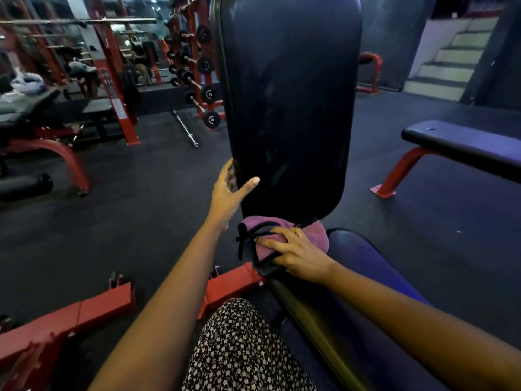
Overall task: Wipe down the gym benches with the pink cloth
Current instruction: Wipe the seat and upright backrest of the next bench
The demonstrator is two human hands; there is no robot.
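1. Backrest (287,108): black padded panel, raised steeply and filling the centre of the view. Faint streaks mark its surface.
2. Left hand (228,193): grips the left edge of the backrest near its lower end. The thumb lies straight across the front face. The other fingers wrap behind the edge and show only in part.
3. Pink cloth (315,235): bunched in the gap between the foot of the backrest and the seat pad (366,277), touching both. A dark border and a loose black cord hang off its left side.
4. Right hand (296,255): lies on top of the pink cloth. The fingers are spread apart, bent, and clamped into the fabric, pressing it down onto the seat pad.
5. Seat pad: dark and glossy with a bluish sheen. It runs from the pink cloth toward the lower right corner.
6. Red frame (84,314): steel base sections on the dark floor, to the left of the seat pad.
7. Flat bench (465,145): black pad on a red leg, at the right, well apart from the backrest.
8. Dumbbell rack (197,66): red uprights with rows of dumbbells, behind the backrest on its left. A barbell (186,129) lies on the floor near the rack's foot.
9. Steps (451,57): pale stairs at the upper right.
10. Patterned garment (242,348): dark fabric with small white flowers, at the bottom centre between the two forearms.
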